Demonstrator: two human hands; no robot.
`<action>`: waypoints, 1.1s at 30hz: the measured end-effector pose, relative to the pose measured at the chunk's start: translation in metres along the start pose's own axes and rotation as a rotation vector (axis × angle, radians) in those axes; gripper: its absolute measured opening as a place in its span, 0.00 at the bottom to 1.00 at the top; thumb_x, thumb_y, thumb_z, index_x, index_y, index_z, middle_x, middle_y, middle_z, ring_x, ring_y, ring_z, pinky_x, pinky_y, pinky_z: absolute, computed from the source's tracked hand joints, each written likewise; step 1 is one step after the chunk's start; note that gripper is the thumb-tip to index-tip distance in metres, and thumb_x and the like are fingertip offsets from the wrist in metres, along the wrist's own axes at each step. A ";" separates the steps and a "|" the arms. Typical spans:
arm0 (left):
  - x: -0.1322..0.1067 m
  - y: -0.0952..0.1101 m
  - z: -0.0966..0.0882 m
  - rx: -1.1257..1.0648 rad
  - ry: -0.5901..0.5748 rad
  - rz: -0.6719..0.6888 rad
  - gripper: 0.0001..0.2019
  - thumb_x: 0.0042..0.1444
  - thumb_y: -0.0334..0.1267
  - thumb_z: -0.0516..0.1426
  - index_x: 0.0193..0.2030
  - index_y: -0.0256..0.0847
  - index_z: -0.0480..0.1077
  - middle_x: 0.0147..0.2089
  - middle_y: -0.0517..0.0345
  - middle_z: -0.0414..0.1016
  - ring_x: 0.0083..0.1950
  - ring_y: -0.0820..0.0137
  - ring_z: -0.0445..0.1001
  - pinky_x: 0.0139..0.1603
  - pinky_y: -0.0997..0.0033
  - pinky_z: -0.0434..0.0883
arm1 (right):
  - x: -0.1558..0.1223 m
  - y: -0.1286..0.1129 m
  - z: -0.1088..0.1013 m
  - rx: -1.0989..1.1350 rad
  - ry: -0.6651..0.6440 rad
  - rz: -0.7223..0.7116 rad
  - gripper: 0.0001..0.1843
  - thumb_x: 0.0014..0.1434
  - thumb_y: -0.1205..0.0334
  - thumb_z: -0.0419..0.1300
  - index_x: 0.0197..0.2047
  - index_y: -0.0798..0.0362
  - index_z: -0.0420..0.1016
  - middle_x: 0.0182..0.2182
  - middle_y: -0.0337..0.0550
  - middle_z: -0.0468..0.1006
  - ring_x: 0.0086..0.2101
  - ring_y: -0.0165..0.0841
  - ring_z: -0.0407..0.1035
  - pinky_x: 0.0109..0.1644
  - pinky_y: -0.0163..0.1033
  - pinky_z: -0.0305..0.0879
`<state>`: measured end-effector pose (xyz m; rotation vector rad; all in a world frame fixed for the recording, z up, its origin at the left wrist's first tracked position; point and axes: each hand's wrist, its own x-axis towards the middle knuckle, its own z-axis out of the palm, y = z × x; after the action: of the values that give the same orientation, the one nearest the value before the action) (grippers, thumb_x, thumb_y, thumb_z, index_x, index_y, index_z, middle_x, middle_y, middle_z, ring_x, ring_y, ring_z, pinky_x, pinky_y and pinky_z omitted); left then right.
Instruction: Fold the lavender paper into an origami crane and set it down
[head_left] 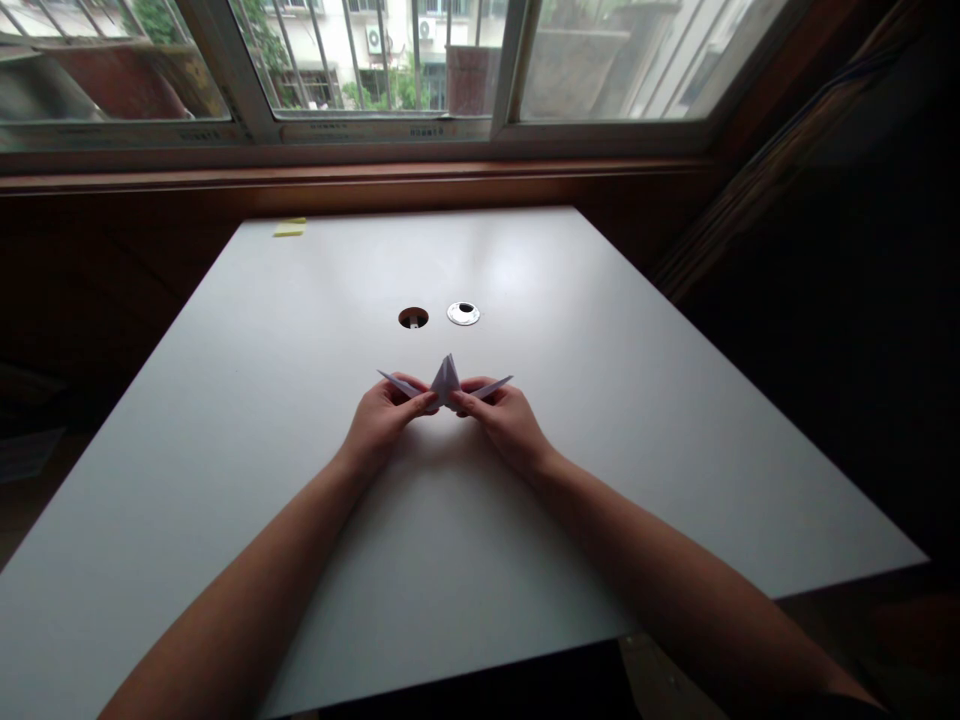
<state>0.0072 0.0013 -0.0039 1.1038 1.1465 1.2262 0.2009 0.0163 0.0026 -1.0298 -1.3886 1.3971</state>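
Between my two hands is a pale folded paper figure (447,380), with a pointed peak in the middle and a thin pointed flap sticking out to each side. My left hand (386,412) pinches its left half, thumb on the near face. On the other half, my right hand (502,412) grips in the same way, thumb pressed near the centre. Both hands are closed on the paper just above the white table (465,560). The fingers behind the paper are mostly hidden.
Beyond the hands, the tabletop has a round cable hole (413,318) and beside it a silver ring cover (463,314). A yellow sticky note (290,227) lies at the far left edge. A barred window (375,60) stands behind the table.
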 end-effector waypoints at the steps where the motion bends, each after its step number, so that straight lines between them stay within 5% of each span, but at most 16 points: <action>1: 0.000 0.000 0.000 0.001 -0.001 0.003 0.20 0.47 0.49 0.70 0.37 0.35 0.73 0.32 0.55 0.77 0.36 0.64 0.79 0.44 0.62 0.76 | 0.000 0.000 0.000 0.000 0.002 0.002 0.21 0.52 0.45 0.69 0.40 0.54 0.82 0.32 0.44 0.81 0.32 0.35 0.73 0.40 0.41 0.70; 12: 0.000 0.003 0.004 -0.078 0.010 0.014 0.22 0.45 0.45 0.71 0.40 0.37 0.68 0.35 0.58 0.75 0.36 0.69 0.77 0.43 0.63 0.78 | 0.002 0.005 0.000 0.033 0.005 0.012 0.21 0.51 0.45 0.69 0.40 0.54 0.82 0.33 0.45 0.82 0.33 0.35 0.74 0.42 0.42 0.70; 33: -0.005 0.008 0.004 0.026 0.027 0.024 0.25 0.45 0.48 0.71 0.46 0.35 0.78 0.41 0.48 0.82 0.41 0.60 0.81 0.51 0.56 0.78 | 0.005 0.000 0.001 0.125 0.044 0.023 0.20 0.50 0.46 0.71 0.40 0.53 0.82 0.32 0.44 0.82 0.32 0.34 0.72 0.41 0.42 0.70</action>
<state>0.0103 -0.0030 0.0049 1.1257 1.1759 1.2513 0.1982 0.0210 0.0028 -0.9920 -1.2447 1.4506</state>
